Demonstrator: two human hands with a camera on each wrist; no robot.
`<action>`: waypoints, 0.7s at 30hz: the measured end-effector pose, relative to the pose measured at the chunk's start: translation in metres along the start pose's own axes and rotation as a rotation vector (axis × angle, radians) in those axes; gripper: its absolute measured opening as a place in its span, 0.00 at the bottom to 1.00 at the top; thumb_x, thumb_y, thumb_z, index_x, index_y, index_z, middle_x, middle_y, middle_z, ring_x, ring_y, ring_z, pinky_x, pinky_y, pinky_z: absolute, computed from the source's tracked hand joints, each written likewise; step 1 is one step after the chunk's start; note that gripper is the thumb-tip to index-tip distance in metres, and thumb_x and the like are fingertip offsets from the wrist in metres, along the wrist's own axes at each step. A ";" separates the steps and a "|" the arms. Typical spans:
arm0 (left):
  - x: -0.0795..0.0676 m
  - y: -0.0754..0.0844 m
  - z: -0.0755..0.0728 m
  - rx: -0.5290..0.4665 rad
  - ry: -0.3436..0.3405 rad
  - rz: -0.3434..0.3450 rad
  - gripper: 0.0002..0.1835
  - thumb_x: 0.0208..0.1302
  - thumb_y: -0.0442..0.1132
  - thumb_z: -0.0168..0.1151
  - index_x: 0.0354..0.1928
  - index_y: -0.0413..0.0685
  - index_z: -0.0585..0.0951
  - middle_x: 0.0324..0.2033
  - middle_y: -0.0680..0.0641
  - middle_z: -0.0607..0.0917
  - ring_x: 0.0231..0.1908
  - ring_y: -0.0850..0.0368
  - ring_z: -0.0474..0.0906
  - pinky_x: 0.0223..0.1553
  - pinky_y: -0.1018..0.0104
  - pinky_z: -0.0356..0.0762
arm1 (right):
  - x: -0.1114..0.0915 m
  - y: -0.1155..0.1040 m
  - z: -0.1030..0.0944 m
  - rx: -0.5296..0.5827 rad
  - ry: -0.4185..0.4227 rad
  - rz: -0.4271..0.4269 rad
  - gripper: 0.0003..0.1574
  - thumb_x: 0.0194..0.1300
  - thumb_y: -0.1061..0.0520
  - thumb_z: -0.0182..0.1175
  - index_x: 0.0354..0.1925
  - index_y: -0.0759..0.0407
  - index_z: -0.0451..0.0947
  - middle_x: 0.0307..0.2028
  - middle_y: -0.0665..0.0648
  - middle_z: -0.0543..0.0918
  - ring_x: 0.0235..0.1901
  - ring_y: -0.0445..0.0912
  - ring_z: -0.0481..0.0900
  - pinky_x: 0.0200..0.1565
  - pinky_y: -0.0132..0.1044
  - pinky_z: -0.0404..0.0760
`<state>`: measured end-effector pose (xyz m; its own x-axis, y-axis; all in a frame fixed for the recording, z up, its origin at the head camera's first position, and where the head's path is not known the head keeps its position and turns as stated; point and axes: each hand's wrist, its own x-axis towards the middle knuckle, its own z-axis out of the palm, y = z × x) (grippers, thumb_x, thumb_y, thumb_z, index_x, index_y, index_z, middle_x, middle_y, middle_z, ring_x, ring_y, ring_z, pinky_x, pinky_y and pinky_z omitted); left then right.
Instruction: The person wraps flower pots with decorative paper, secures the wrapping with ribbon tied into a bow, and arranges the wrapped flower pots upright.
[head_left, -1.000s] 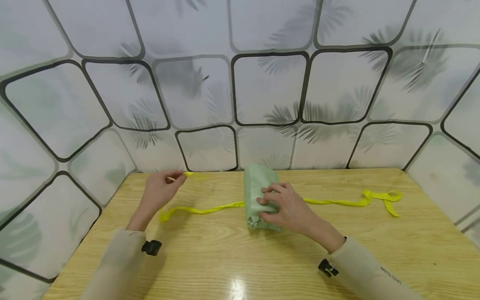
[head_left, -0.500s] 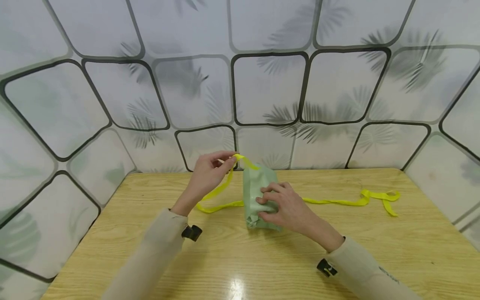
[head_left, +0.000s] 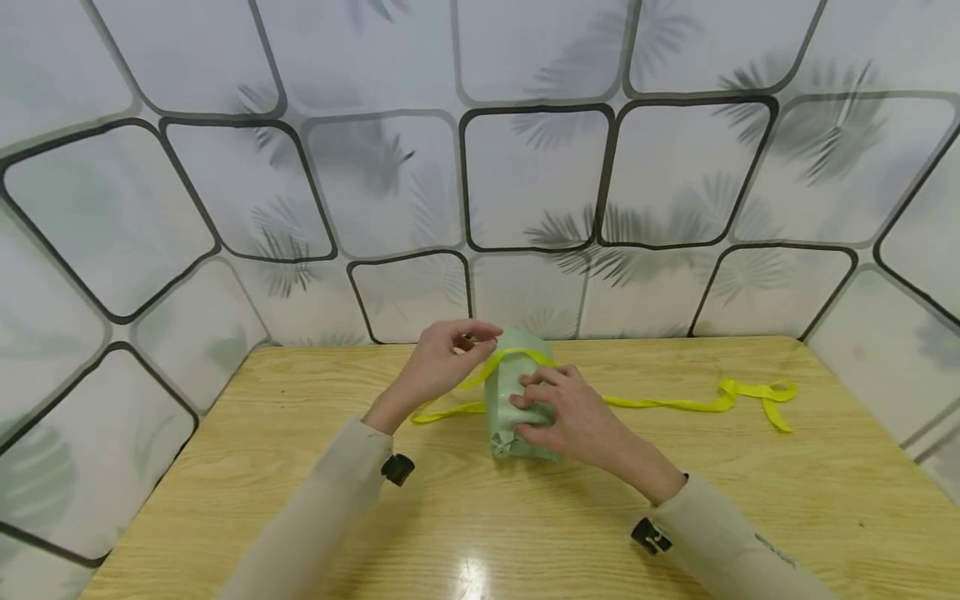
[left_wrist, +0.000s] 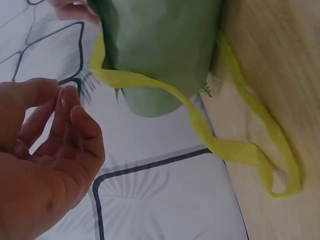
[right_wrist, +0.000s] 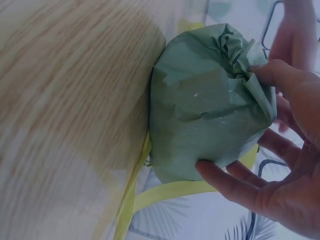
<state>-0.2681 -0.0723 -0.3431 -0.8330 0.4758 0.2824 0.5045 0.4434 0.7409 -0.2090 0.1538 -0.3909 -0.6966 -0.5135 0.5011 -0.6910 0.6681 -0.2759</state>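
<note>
A package wrapped in green paper lies on the table, its near end crumpled. My right hand grips it from the right, thumb by the folded end and fingers spread over the top. A yellow ribbon passes beneath the package, loops back on the left and now drapes across its far part. My left hand is just left of the package, close to the ribbon. In the left wrist view its thumb and fingers are loosely bent near each other, with nothing between them, and the ribbon hangs apart from them.
The ribbon's other part runs right across the wooden table and ends in a loose curl. A patterned fabric wall rises behind the table's far edge and along both sides.
My left hand has carried the ribbon's left end rightward, over the package, and has let it go; it now lies across the top. The right hand and package have stayed in place.
</note>
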 end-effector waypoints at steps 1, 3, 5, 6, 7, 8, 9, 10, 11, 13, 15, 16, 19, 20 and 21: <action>-0.006 -0.004 0.000 0.023 -0.002 0.011 0.13 0.75 0.43 0.61 0.56 0.50 0.86 0.49 0.49 0.89 0.42 0.54 0.86 0.38 0.64 0.84 | 0.000 0.000 0.000 -0.003 -0.003 0.001 0.13 0.56 0.52 0.78 0.40 0.52 0.88 0.48 0.56 0.87 0.49 0.49 0.82 0.53 0.51 0.76; -0.018 -0.010 0.002 0.065 -0.021 0.060 0.11 0.73 0.42 0.64 0.52 0.50 0.88 0.46 0.50 0.89 0.40 0.57 0.85 0.39 0.65 0.85 | 0.000 0.000 -0.001 -0.010 -0.006 0.001 0.13 0.56 0.51 0.78 0.40 0.52 0.88 0.48 0.56 0.87 0.49 0.49 0.82 0.53 0.51 0.76; -0.030 -0.015 0.006 0.103 -0.051 0.151 0.08 0.70 0.40 0.67 0.48 0.50 0.88 0.44 0.51 0.88 0.40 0.57 0.85 0.39 0.64 0.86 | 0.001 0.000 -0.001 -0.015 -0.012 0.007 0.14 0.56 0.51 0.78 0.40 0.51 0.88 0.49 0.57 0.87 0.48 0.49 0.82 0.52 0.51 0.76; -0.035 -0.017 0.008 0.119 -0.063 0.204 0.08 0.69 0.40 0.69 0.47 0.50 0.88 0.44 0.51 0.87 0.39 0.57 0.84 0.37 0.63 0.86 | 0.001 0.000 -0.002 -0.015 -0.014 0.011 0.14 0.56 0.51 0.78 0.41 0.52 0.88 0.49 0.57 0.87 0.48 0.49 0.82 0.52 0.51 0.76; -0.040 -0.017 0.011 0.133 -0.073 0.259 0.08 0.68 0.39 0.70 0.46 0.50 0.89 0.44 0.50 0.86 0.40 0.56 0.84 0.38 0.62 0.86 | 0.001 0.000 -0.002 -0.016 -0.017 0.014 0.15 0.56 0.51 0.78 0.41 0.52 0.88 0.49 0.57 0.87 0.48 0.50 0.82 0.52 0.51 0.77; -0.043 -0.018 0.014 0.150 -0.075 0.314 0.08 0.66 0.39 0.71 0.46 0.50 0.89 0.45 0.50 0.86 0.41 0.56 0.84 0.40 0.62 0.86 | 0.001 0.000 -0.003 -0.014 -0.017 0.017 0.15 0.56 0.51 0.78 0.42 0.52 0.88 0.49 0.57 0.87 0.47 0.50 0.82 0.52 0.51 0.77; -0.046 -0.018 0.017 0.166 -0.076 0.361 0.08 0.65 0.39 0.72 0.46 0.49 0.89 0.46 0.49 0.85 0.43 0.55 0.84 0.42 0.62 0.86 | 0.001 0.001 -0.003 -0.012 -0.018 0.020 0.16 0.56 0.52 0.78 0.42 0.52 0.88 0.49 0.57 0.87 0.47 0.50 0.82 0.52 0.51 0.77; -0.047 -0.018 0.019 0.180 -0.072 0.397 0.09 0.65 0.39 0.72 0.46 0.49 0.89 0.47 0.49 0.85 0.45 0.55 0.84 0.44 0.62 0.86 | 0.001 0.001 -0.003 -0.010 -0.017 0.024 0.16 0.56 0.52 0.78 0.42 0.52 0.88 0.49 0.57 0.87 0.47 0.50 0.82 0.51 0.51 0.77; -0.048 -0.018 0.022 0.188 -0.070 0.418 0.09 0.65 0.39 0.73 0.46 0.49 0.89 0.48 0.49 0.85 0.46 0.56 0.84 0.45 0.62 0.86 | 0.000 0.001 -0.003 -0.009 -0.017 0.027 0.16 0.55 0.52 0.79 0.43 0.53 0.88 0.48 0.57 0.87 0.47 0.50 0.82 0.51 0.50 0.77; -0.050 -0.018 0.026 0.209 -0.070 0.436 0.09 0.64 0.39 0.73 0.45 0.48 0.88 0.49 0.50 0.86 0.48 0.56 0.84 0.48 0.66 0.85 | 0.000 0.001 -0.003 -0.013 -0.016 0.026 0.17 0.55 0.52 0.79 0.43 0.53 0.88 0.48 0.57 0.87 0.47 0.51 0.82 0.50 0.49 0.77; -0.051 -0.018 0.029 0.221 -0.076 0.430 0.08 0.64 0.39 0.72 0.44 0.48 0.88 0.48 0.50 0.86 0.46 0.56 0.85 0.47 0.69 0.84 | 0.001 0.001 -0.003 -0.020 -0.019 0.021 0.18 0.55 0.52 0.79 0.44 0.53 0.87 0.48 0.57 0.87 0.47 0.51 0.83 0.50 0.48 0.76; -0.051 -0.018 0.031 0.225 -0.076 0.425 0.08 0.64 0.39 0.73 0.44 0.48 0.88 0.48 0.50 0.86 0.46 0.56 0.85 0.46 0.70 0.84 | 0.001 0.001 -0.003 -0.023 -0.021 0.018 0.19 0.55 0.51 0.79 0.45 0.54 0.87 0.48 0.56 0.87 0.48 0.51 0.83 0.50 0.48 0.76; -0.052 -0.018 0.034 0.256 -0.059 0.433 0.07 0.63 0.38 0.73 0.42 0.48 0.87 0.46 0.50 0.86 0.44 0.56 0.85 0.43 0.69 0.85 | 0.001 0.000 -0.004 -0.001 -0.038 0.012 0.22 0.56 0.52 0.79 0.48 0.55 0.86 0.48 0.56 0.87 0.50 0.53 0.83 0.50 0.49 0.76; -0.053 -0.018 0.035 0.273 -0.046 0.443 0.07 0.63 0.38 0.74 0.41 0.48 0.87 0.46 0.50 0.86 0.44 0.56 0.84 0.44 0.68 0.85 | 0.000 0.000 -0.005 0.016 -0.051 0.015 0.23 0.56 0.52 0.79 0.49 0.55 0.86 0.50 0.56 0.87 0.51 0.53 0.83 0.51 0.50 0.77; -0.053 -0.018 0.036 0.290 -0.032 0.452 0.07 0.62 0.38 0.74 0.41 0.48 0.87 0.46 0.50 0.85 0.45 0.56 0.84 0.44 0.68 0.85 | 0.000 0.000 -0.007 0.039 -0.063 0.021 0.23 0.56 0.52 0.79 0.50 0.55 0.86 0.52 0.57 0.87 0.52 0.54 0.83 0.52 0.51 0.77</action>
<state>-0.2251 -0.0787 -0.3933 -0.5128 0.6889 0.5123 0.8572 0.3783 0.3493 -0.2079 0.1577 -0.3857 -0.7209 -0.5333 0.4426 -0.6822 0.6585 -0.3178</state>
